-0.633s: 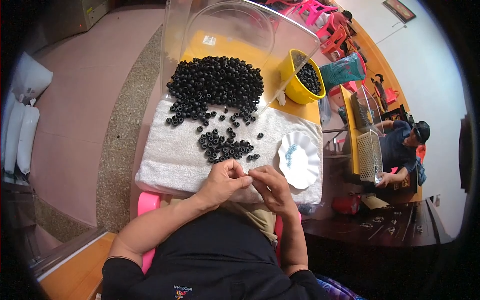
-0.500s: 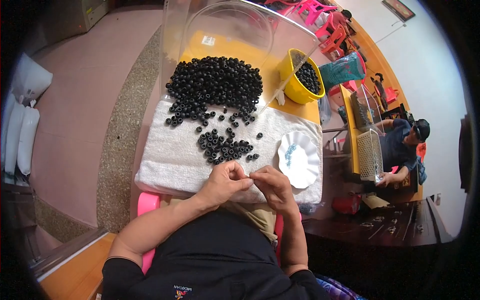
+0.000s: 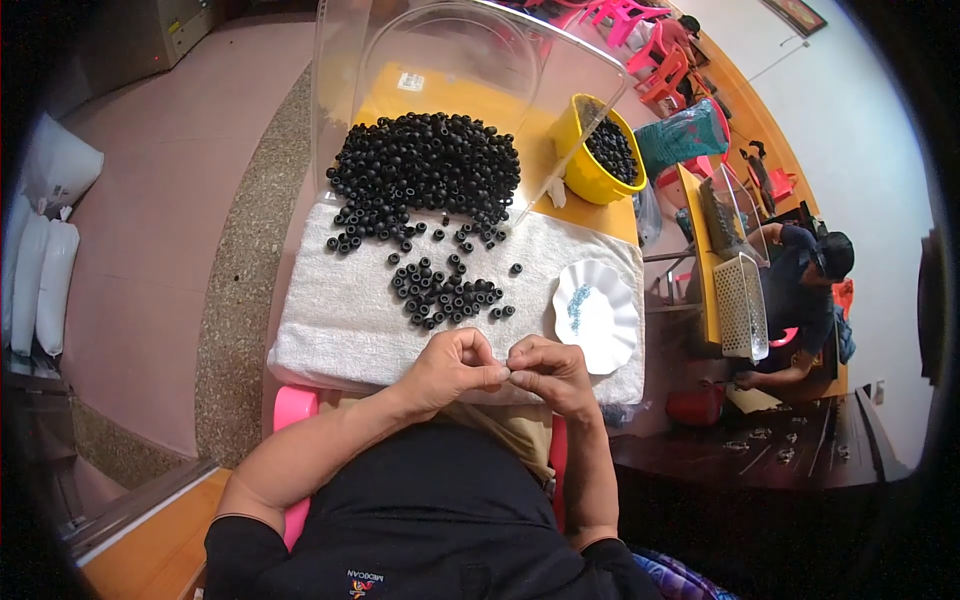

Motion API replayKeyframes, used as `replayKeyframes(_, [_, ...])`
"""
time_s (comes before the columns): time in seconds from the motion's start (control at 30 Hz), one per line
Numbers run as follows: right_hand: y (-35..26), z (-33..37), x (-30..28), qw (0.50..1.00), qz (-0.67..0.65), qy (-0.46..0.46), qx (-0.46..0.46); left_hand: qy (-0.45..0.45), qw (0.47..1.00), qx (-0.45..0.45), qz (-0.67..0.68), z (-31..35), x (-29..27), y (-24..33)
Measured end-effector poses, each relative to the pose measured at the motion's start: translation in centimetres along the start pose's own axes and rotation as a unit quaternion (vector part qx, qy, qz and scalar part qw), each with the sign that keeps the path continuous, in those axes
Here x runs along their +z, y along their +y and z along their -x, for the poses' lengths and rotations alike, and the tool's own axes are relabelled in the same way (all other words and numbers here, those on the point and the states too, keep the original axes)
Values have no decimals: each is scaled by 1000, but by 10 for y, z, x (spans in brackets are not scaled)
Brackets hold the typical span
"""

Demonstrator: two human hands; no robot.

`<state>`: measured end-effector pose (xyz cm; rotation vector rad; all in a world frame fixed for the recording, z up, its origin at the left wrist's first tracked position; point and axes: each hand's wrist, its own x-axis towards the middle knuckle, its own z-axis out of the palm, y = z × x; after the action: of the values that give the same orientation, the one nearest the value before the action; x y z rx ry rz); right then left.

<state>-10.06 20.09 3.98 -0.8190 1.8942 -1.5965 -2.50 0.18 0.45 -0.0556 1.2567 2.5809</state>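
Note:
My left hand and my right hand meet fingertip to fingertip above the near edge of a white towel. Each is closed in a pinch, and what sits between the fingertips is too small to make out. Just beyond them lies a loose cluster of small black ring-shaped parts, with a few strays around it. A far bigger heap of the same parts spreads behind the cluster. To the right of my right hand, a white scalloped dish holds tiny light-blue pieces.
A clear plastic bin lies around the big heap, its open side toward me. Beside it stands a yellow tub of black parts. A co-worker sits at the right near a white perforated basket. White sacks stand at the left.
My right hand has turned slightly, its thumb now showing, and both hands still meet at the fingertips. The co-worker's hand has moved from the basket toward the dark table.

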Motion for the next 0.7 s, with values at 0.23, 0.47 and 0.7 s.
replayKeyframes(0.23, [-10, 0, 3, 997, 74, -13, -36, 3, 1000, -5, 8, 1, 0, 1])
replayKeyframes(0.47, [-10, 4, 3, 992, 122, -15, -43, 4, 1000, -3, 15, 0, -1, -1])
replayKeyframes(0.7, [-4, 7, 1, 998, 48, -18, -27, -6, 1000, -9, 5, -1, -3, -5])
